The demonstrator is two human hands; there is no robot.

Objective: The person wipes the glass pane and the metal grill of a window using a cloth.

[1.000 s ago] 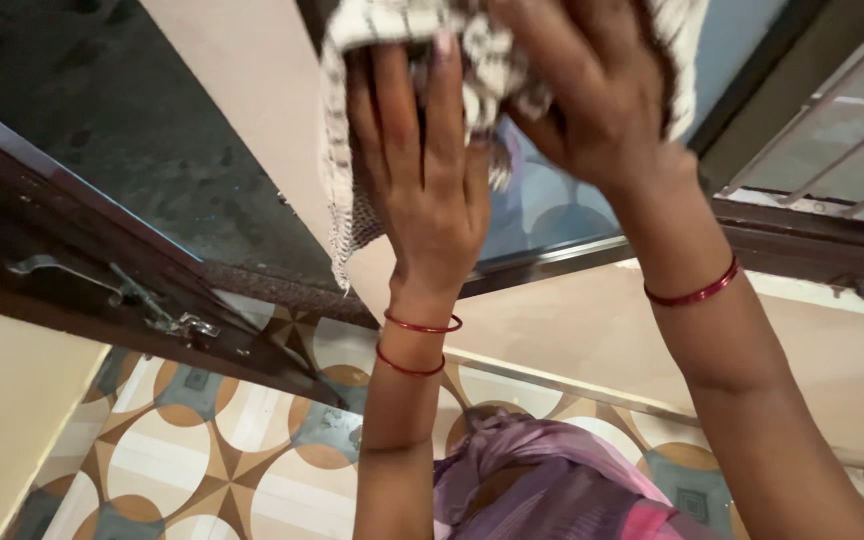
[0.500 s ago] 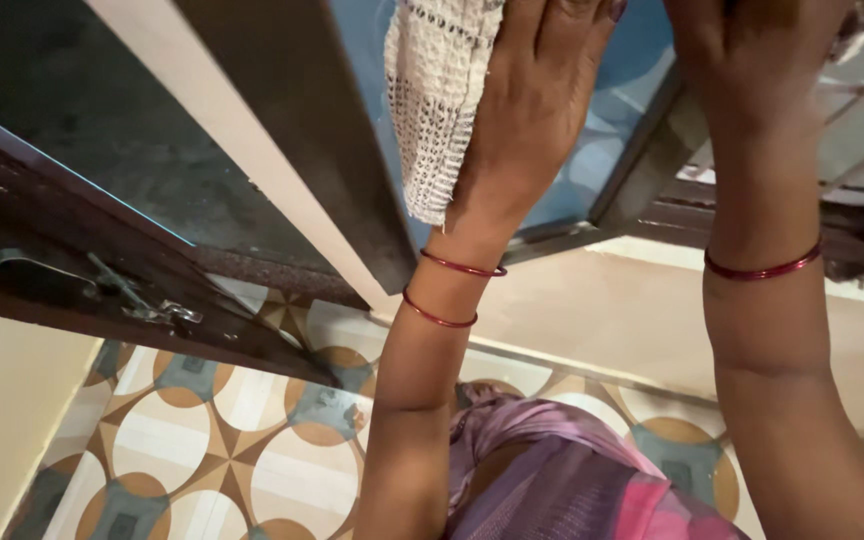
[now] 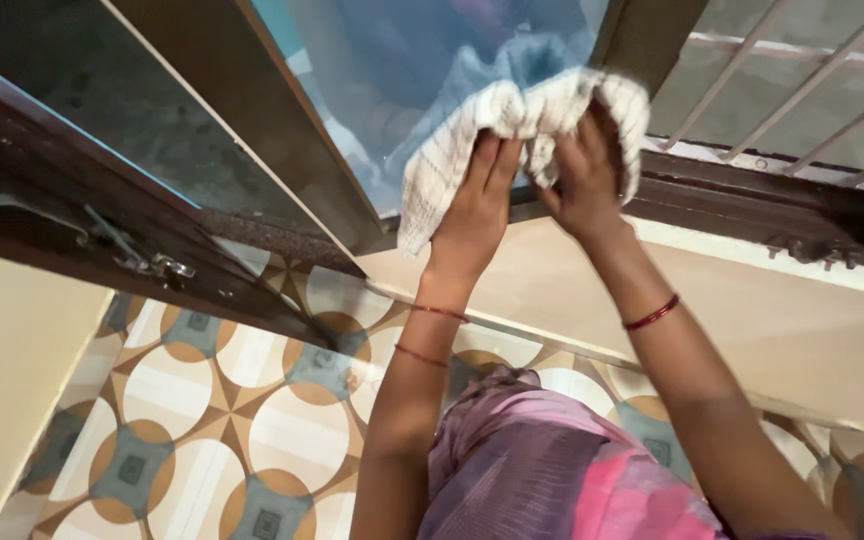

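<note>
Head view: both hands' grip (image 3: 527, 185) presses white cloth (image 3: 452, 150) on glass pane (image 3: 392, 80).

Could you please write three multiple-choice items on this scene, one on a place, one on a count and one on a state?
1. Where is the white cloth?
A. on the patterned floor
B. against the lower part of the window pane
C. hung on the grille

2. How many thin red bangles show on the left wrist?
A. none
B. two
C. five

3. How do the hands stand on the cloth?
A. both on it
B. only the right hand
C. neither

Answers:
1 B, the cloth lies bunched on the glass pane, just above the dark frame.
2 B, two bangles circle the left forearm.
3 A, the left hand and the right hand both press or grip it.
</note>
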